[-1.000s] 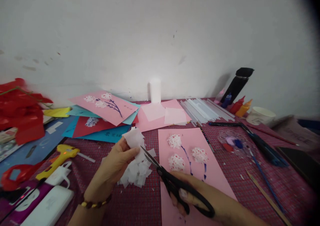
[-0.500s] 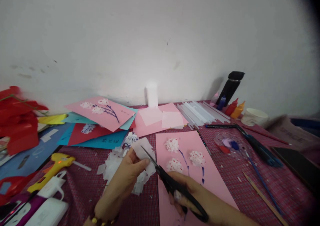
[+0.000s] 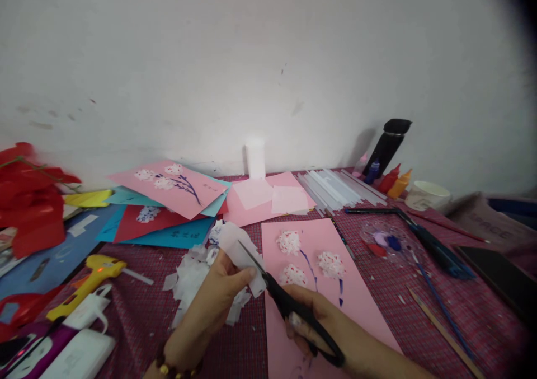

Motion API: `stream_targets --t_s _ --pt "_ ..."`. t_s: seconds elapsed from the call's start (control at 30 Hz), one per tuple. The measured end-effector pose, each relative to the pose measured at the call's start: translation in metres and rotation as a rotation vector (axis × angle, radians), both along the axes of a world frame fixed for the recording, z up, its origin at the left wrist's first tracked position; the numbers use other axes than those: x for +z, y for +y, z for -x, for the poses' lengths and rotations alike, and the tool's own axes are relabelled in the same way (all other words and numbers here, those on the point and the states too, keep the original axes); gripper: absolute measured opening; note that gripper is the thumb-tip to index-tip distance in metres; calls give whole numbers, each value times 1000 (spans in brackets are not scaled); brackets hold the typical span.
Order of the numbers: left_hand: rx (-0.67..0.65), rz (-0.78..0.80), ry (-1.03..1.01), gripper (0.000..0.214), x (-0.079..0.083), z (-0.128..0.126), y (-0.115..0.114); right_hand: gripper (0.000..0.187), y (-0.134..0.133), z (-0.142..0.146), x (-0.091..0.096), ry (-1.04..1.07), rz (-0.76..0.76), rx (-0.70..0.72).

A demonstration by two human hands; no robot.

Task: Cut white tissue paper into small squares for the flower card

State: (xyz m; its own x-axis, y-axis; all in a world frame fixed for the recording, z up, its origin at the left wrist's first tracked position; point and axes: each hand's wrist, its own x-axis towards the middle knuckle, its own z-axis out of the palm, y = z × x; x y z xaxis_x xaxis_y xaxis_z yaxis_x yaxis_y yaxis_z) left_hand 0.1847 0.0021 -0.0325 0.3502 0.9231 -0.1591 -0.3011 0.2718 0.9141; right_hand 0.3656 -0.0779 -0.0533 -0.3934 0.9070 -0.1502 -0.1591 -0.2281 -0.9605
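Observation:
Between the thumb and fingers of my left hand (image 3: 224,286) is a thin white sheet of tissue paper (image 3: 235,244). My right hand (image 3: 321,323) grips black-handled scissors (image 3: 293,309), their blades lying across the sheet and pointing up and left. Beneath my left hand is a pile of white paper pieces (image 3: 191,281). Under my right hand lies a pink card (image 3: 335,233) with puffy white, red-flecked flowers (image 3: 330,265) and blue painted stems. My hand and the scissors hide part of the card's lower half.
A yellow glue gun (image 3: 90,284) lies at left, near a stack of coloured cards (image 3: 168,188). Glue sticks (image 3: 331,191), paint bottles (image 3: 398,183) and a white bowl (image 3: 427,195) stand or lie at the back right. A paint palette (image 3: 388,242) and brushes (image 3: 440,300) are at right.
The tissue sheet has shifted slightly in my left hand and now hangs further down beside the blades. My right hand and the scissors have moved only a little.

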Motion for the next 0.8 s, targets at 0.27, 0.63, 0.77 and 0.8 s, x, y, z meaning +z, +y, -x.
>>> stream_targets --t_s 0.27,0.63,0.77,0.8 --pt "195 -11 -67 58 12 7 9 59 0 -4 -2 4 16 11" --pt "145 -19 53 73 9 28 19 62 -2 -8 0 -11 -68 183" --pt "63 -14 87 66 9 26 16 63 0 -12 3 -29 -123 192" --pt "39 -10 86 59 9 26 15 64 0 -13 3 -32 -127 190"
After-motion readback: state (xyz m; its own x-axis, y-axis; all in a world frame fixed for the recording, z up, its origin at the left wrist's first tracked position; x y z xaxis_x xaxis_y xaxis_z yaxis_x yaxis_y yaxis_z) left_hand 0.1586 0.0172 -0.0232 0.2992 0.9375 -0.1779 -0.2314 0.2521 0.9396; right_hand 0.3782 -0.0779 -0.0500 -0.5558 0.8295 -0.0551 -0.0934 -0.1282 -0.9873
